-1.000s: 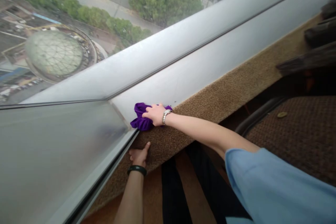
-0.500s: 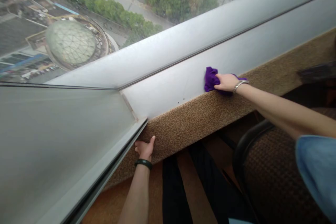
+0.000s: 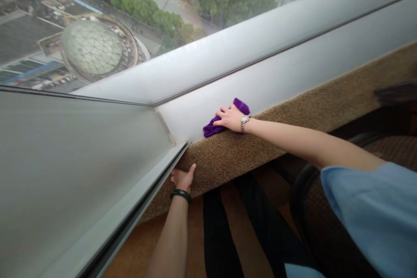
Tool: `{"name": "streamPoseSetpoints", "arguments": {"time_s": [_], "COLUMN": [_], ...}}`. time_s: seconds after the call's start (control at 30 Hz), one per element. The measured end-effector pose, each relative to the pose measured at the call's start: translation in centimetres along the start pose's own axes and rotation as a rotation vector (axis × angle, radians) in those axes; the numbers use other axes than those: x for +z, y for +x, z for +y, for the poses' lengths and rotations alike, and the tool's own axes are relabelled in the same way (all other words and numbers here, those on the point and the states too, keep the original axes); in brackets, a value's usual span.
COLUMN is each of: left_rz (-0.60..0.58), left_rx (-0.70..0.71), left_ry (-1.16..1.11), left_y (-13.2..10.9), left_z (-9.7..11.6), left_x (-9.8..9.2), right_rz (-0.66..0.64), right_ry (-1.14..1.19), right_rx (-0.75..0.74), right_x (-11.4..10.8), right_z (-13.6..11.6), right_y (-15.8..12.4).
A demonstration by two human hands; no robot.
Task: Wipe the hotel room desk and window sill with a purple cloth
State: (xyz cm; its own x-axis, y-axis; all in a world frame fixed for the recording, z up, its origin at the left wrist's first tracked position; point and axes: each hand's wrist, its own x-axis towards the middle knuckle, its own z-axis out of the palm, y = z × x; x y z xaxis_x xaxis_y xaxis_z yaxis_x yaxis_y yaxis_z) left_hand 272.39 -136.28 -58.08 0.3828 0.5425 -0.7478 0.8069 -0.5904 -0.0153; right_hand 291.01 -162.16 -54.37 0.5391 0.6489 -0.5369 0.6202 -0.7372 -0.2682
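My right hand [image 3: 232, 118] presses a crumpled purple cloth [image 3: 213, 127] onto the grey window sill [image 3: 293, 74], near the corner where two window frames meet. Its fingers are curled over the cloth, and a silver watch sits on the wrist. My left hand [image 3: 183, 178], with a black band on the wrist, rests lower down against the brown carpeted ledge face [image 3: 260, 147]. The thumb points up; the other fingers are tucked out of sight against the carpet.
Large window panes [image 3: 97, 30] look down on trees, a road and a domed building far below. A dark chair with brown woven upholstery [image 3: 309, 208] stands at the right. My dark trouser legs [image 3: 221, 234] are below, over brown floor.
My right hand slid the purple cloth right along the sill, then back left toward the corner. My left hand stayed against the carpeted ledge.
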Motion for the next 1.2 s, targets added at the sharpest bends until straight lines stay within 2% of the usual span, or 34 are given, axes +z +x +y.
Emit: {"name": "streamPoseSetpoints", "arguments": {"time_s": [0.1, 0.17, 0.2, 0.33, 0.4, 0.47, 0.53, 0.6, 0.67, 0.73, 0.8, 0.87, 0.93, 0.97, 1.03, 1.1, 1.2], "left_rz": [-0.031, -0.042, -0.045, -0.085, -0.157, -0.237, -0.274, -0.273, -0.280, -0.306, -0.329, -0.329, -0.321, -0.317, -0.331, -0.358, -0.397], "left_rx": [-0.037, -0.040, -0.035, 0.071, 0.191, 0.330, 0.441, 0.486, 0.466, 0.395, 0.294, 0.196, 0.126, 0.103, 0.065, 0.029, -0.003], "left_ry": [-0.045, -0.074, -0.088, -0.177, -0.268, -0.373, -0.464, -0.529, -0.575, -0.611, -0.648, -0.690, -0.735, -0.754, -0.789, -0.829, -0.888], "left_y": [-0.7, -1.2, -1.4, -2.9, -4.2, -5.6, -6.5, -6.8, -6.7, -6.8, -7.2, -8.0, -8.9, -9.4, -10.4, -11.3, -12.1], "left_z": [0.8, 1.0, 1.0, 1.8, 3.8, 6.8, 10.0, 12.0, 11.7, 9.4, 6.2, 3.1, 1.0, 0.4, -0.4, -0.7, -1.4], "left_x": [-0.9, -1.5, -1.7, -2.4, -2.7, -3.0, -3.1, -3.0, -2.5, -2.0, -1.4, -0.8, -0.1, 0.2, 0.5, 0.6, 0.2], "right_rz": [-0.056, -0.043, 0.010, 0.340, 0.402, 0.420, 0.443, 0.466, 0.430, 0.351, 0.326, 0.370, 0.367, 0.321, 0.201, 0.101, 0.050], "right_ry": [0.079, 0.320, 0.497, 1.285, 1.545, 1.662, 1.614, 1.397, 1.098, 0.759, 0.404, 0.167, 0.147, 0.193, 0.273, 0.302, 0.267], "right_rx": [0.345, 0.568, 0.653, 0.776, 0.817, 0.913, 1.061, 1.191, 1.211, 1.093, 0.888, 0.633, 0.349, 0.211, 0.015, -0.095, -0.169], "right_x": [-1.1, -2.2, -2.7, -4.6, -4.7, -3.8, -1.8, 0.7, 2.6, 3.1, 1.8, -0.5, -2.5, -2.9, -2.6, -1.2, 1.4], "right_z": [5.4, 7.9, 8.7, 9.9, 10.2, 10.8, 11.8, 12.8, 13.3, 12.9, 11.4, 8.6, 4.6, 2.3, -2.4, -6.3, -9.3], "right_y": [-3.9, -6.9, -8.6, -16.5, -19.5, -20.9, -21.0, -20.5, -20.1, -19.9, -19.1, -16.6, -11.8, -8.7, -2.3, 3.3, 8.3]}}
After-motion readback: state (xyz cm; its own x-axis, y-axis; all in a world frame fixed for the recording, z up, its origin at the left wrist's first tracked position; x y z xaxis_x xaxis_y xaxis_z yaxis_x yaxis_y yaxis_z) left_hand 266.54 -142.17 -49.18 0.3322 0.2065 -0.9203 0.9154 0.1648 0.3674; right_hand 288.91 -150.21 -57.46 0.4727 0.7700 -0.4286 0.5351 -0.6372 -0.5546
